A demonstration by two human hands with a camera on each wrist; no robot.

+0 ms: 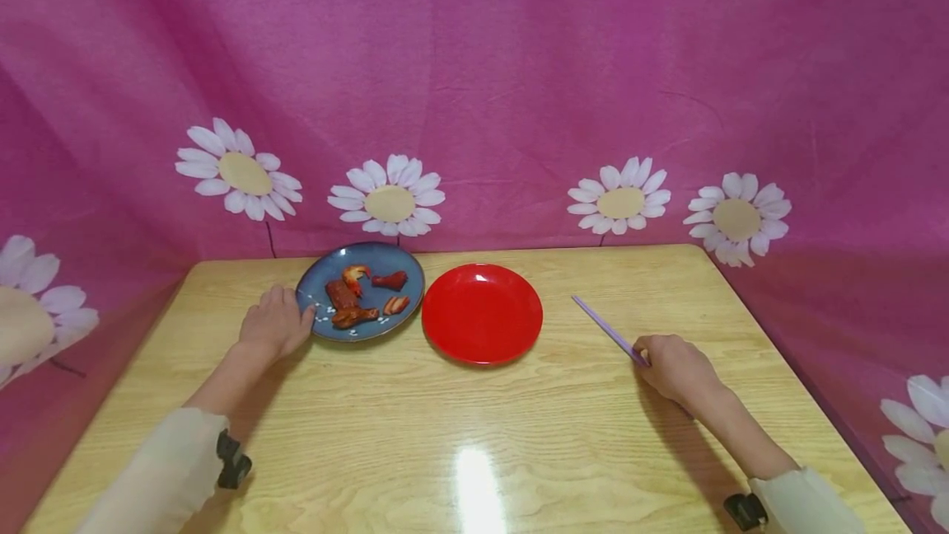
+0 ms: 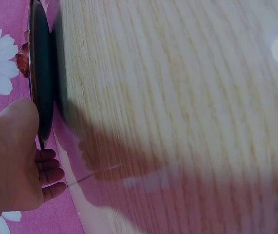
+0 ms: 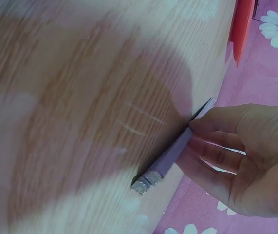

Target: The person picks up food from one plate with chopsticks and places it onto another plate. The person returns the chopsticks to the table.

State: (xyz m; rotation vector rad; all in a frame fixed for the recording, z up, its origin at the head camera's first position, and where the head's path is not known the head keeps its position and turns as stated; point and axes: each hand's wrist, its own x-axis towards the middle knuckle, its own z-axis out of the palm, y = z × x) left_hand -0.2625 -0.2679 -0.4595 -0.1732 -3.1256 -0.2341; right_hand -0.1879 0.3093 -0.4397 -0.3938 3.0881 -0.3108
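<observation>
The head view is bright and evenly lit, seemingly from above, with a blown-out glare streak on the tabletop (image 1: 586, 452), a small highlight on the rim of the red plate (image 1: 482, 316), and soft shadows beneath both forearms. The wrist views are dimmer, hazier and bluish: wide shadows spread over the wood near the left hand (image 2: 17, 161) and right hand (image 3: 246, 161), grain looks smeared, and glare clips the left wrist view's right edge.

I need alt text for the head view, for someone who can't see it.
A person's left hand grips the edge of a blue plate with food pieces, while the right hand holds purple chopsticks. A red plate sits between them on a wooden table, before a pink daisy-patterned cloth.
</observation>
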